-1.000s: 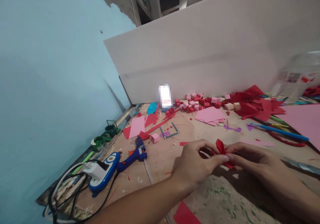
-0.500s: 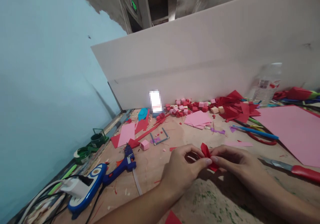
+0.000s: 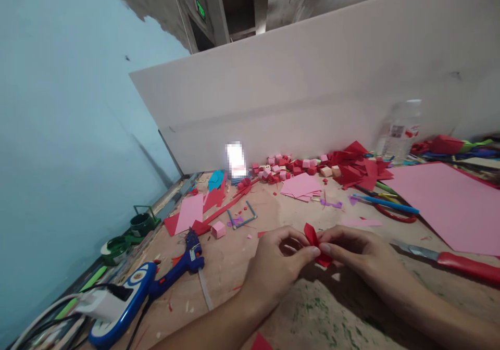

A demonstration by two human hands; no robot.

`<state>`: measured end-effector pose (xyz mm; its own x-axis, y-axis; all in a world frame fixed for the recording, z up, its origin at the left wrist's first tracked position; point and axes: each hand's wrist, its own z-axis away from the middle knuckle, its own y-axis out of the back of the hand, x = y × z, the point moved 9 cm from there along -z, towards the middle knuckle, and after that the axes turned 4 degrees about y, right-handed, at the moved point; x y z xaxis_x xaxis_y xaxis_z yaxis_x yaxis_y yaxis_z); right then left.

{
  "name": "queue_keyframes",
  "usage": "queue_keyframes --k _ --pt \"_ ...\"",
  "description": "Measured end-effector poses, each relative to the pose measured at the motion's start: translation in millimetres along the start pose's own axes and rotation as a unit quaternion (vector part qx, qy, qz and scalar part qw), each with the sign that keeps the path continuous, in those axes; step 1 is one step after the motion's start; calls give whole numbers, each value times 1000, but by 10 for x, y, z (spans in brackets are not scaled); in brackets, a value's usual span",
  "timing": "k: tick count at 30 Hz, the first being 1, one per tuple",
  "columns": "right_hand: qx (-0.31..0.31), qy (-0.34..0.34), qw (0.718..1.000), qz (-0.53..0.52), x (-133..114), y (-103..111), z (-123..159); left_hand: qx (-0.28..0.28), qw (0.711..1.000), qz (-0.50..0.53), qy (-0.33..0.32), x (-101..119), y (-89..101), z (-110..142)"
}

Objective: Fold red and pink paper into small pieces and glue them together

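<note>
A small folded piece of red paper point(image 3: 311, 233) is held up just above the table between my two hands. My left hand point(image 3: 279, 261) pinches its left side with thumb and forefinger. On the right side, my right hand point(image 3: 355, 253) grips it the same way, thumb tip close to the other thumb. The paper's upper flap sticks up and a lower part shows beneath the fingers; its middle is hidden. Below my left forearm lies another red paper piece point(image 3: 261, 342). A craft knife with a red handle point(image 3: 464, 264) rests right of my right hand.
A blue hot glue gun point(image 3: 191, 253) and a blue-white power strip point(image 3: 125, 303) with cables lie left. Paper cubes point(image 3: 281, 167), red scraps point(image 3: 363, 167) and pink sheets point(image 3: 300, 186) line the back. A bottle point(image 3: 402, 131) and large pink sheet point(image 3: 441, 204) stand and lie right.
The whole scene has shifted a little to the left in view as the head turned slightly. Both hands keep their pinch on the red paper, with hardly any finger movement.
</note>
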<state>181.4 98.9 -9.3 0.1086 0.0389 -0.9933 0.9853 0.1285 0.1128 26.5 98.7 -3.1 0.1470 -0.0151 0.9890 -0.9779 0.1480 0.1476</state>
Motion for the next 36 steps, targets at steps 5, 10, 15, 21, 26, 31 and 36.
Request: queue_keyframes --k 5,10,15,21,26,31,36 --pt "1 10 1000 -10 44 15 -16 13 999 -7 -32 37 38 -9" --pt "-18 47 999 -13 11 -28 -20 26 999 7 -39 19 58 -45" --pt "-26 118 992 -29 -81 -57 -16 40 998 -41 -28 -16 88 -76" --pt "-51 161 985 -18 -127 -109 27 55 991 -105 -58 39 112 -68" --pt "-54 185 981 -15 -177 -131 63 71 985 -129 -91 129 100 -24" --pt "-21 135 989 -50 -94 -44 10 44 989 -87 -113 234 48 34" --pt "2 64 994 -84 15 44 -33 34 990 -72 -119 240 46 36"
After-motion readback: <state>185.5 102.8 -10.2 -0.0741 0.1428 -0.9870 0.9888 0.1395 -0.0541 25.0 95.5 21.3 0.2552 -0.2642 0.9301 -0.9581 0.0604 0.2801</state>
